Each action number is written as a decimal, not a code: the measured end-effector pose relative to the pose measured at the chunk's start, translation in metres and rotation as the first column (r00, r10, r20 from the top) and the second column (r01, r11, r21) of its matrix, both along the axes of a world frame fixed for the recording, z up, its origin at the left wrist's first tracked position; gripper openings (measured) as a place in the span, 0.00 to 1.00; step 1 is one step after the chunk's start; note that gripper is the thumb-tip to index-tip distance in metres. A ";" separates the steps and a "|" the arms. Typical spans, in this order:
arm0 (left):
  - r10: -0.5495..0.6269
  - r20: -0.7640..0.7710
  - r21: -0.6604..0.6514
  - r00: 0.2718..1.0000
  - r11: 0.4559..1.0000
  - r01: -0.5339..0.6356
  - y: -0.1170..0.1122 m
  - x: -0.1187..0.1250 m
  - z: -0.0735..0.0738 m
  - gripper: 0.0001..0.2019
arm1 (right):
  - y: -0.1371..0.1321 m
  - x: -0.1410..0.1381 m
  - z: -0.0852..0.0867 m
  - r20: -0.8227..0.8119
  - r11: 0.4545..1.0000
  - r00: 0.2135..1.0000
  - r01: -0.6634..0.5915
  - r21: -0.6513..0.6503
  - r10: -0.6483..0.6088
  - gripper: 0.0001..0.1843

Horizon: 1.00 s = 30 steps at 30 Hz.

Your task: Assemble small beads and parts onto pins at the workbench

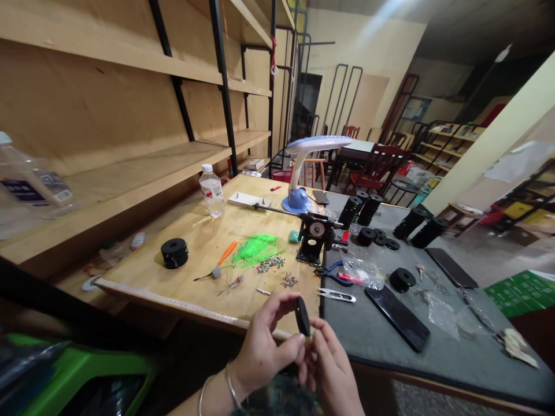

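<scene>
Just past the table's front edge, my left hand (pixel 265 346) grips a thin black foam spool (pixel 302 316), seen nearly edge-on between thumb and fingers. My right hand (pixel 333 364) is closed at the spool's lower rim, its fingertips pinched by a small green bit; what exactly they hold is too small to make out. Beyond the hands lie white thread snips (pixel 337 295), a pile of small hooks or metal bits (pixel 289 280) and multicoloured beads (pixel 270 264). Bright green strands (pixel 258 248) and an orange-handled tool (pixel 226 254) are farther back.
A black clamp-like device (pixel 313 240) stands mid-table before a blue desk lamp (pixel 297 200). Stacked black spools (pixel 174 253) sit at left, more (pixel 402 279) at right. Blue-handled pliers (pixel 336 271), a dark phone (pixel 398 318) and a water bottle (pixel 212 192) are also there.
</scene>
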<state>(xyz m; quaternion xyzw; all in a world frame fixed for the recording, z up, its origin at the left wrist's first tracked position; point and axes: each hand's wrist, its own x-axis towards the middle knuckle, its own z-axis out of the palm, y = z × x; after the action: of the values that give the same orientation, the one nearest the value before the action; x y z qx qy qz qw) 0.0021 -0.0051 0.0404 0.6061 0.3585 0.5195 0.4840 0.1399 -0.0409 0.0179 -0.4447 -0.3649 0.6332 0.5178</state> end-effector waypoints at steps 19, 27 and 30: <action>-0.359 0.242 -0.209 0.901 0.888 0.410 0.017 -0.005 0.007 0.24 | 0.023 0.037 0.008 0.505 0.967 0.852 -0.225 0.120 0.135 0.17; -0.220 -0.073 -0.192 0.973 0.960 0.202 0.032 0.001 0.004 0.21 | 0.006 0.031 0.033 0.691 0.929 0.720 -0.300 0.218 0.070 0.15; -0.337 -0.205 -0.175 0.919 0.936 0.305 0.030 -0.005 0.006 0.21 | 0.015 0.038 0.043 0.729 0.912 0.684 -0.320 0.257 0.034 0.13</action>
<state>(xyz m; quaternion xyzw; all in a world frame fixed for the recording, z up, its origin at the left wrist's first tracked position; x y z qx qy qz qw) -0.0025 0.0246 0.0459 0.6777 0.3435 0.3322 0.5589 0.1784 -0.0259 0.0606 -0.5118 -0.6885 0.3811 0.3446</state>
